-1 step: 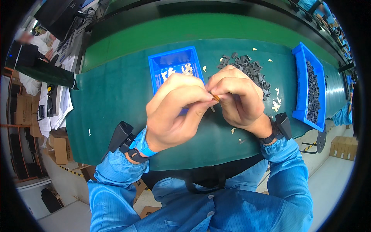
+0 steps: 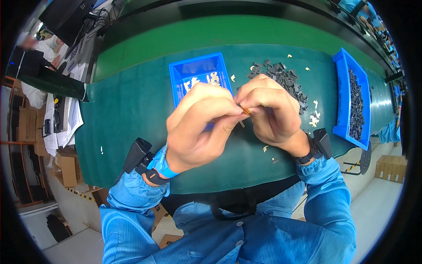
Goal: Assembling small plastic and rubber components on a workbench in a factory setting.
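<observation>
Orange-brown and very small, the part point(image 2: 245, 111) sits at the centre of the frame, pinched between the fingertips of both hands and raised above the green work surface point(image 2: 132, 110). Its exact shape is too small to make out. The left hand point(image 2: 200, 125) is closed around it from the left, thumb and forefinger pressed together on the part, remaining fingers curled in. The right hand point(image 2: 270, 114) meets it from the right, likewise closed, fingertips touching the same part.

Directly behind the left hand, upper centre, stands a small blue bin point(image 2: 198, 70) holding pale pieces. To its right, behind the right hand, lies a loose heap of dark grey pieces point(image 2: 285, 79), with scattered pale pieces point(image 2: 314, 119) near it on the surface. At the right edge of the frame a long blue tray point(image 2: 340, 97) holds more dark pieces. Both wrists carry dark strapped devices over blue sleeves.
</observation>
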A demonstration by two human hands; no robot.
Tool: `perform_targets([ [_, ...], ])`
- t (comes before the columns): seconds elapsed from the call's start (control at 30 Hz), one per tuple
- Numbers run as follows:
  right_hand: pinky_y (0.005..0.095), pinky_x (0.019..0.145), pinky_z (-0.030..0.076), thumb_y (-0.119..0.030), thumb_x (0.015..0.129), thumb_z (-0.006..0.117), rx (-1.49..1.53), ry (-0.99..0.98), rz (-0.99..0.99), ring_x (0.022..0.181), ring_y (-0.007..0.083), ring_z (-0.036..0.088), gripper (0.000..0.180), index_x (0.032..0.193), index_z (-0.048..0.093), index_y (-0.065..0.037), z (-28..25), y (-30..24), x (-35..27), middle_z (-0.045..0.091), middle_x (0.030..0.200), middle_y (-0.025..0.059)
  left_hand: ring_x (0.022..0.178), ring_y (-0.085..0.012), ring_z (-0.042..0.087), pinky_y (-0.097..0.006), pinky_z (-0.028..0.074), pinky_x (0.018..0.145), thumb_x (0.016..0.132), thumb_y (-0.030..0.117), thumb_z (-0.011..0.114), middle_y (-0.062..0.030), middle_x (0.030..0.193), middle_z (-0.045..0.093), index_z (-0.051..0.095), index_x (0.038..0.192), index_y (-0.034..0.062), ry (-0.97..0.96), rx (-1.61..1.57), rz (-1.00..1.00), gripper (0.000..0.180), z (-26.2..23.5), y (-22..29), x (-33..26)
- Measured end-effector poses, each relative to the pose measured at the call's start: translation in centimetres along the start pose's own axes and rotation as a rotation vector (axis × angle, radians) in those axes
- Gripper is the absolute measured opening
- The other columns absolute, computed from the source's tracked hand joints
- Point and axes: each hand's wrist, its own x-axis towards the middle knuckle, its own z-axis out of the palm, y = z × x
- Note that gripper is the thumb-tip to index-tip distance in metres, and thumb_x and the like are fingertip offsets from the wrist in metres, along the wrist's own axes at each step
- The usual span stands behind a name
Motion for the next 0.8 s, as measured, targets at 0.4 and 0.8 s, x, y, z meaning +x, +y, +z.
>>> perform_targets([
  [0.4, 0.0361, 0.066, 0.057, 0.006, 0.088, 0.075, 0.029, -0.012, 0.022, 0.074, 0.0282, 0.071, 0.017, 0.1, 0.064, 0.005, 0.0, -0.04, 0.0, 0.07, 0.087, 0.0153, 0.079, -0.02, 0.063, -0.028, 0.051, 0.064, 0.083, -0.006, 0.084, -0.0129, 0.091, 0.067, 0.066, 0.098, -0.0007, 0.005, -0.004, 0.0, 0.024, -0.06, -0.05, 0.01],
  [0.8, 0.0371, 0.071, 0.058, 0.01, 0.091, 0.069, 0.003, -0.008, 0.078, 0.082, 0.0294, 0.071, 0.016, 0.104, 0.062, 0.005, -0.57, 0.0, -0.35, 0.069, 0.092, 0.0163, 0.085, -0.0206, 0.067, -0.03, 0.056, 0.074, 0.083, -0.012, 0.08, -0.0162, 0.099, 0.067, 0.065, 0.099, -0.0025, -0.037, 0.087, 0.011, 0.024, -0.44, 0.48, -0.35],
])
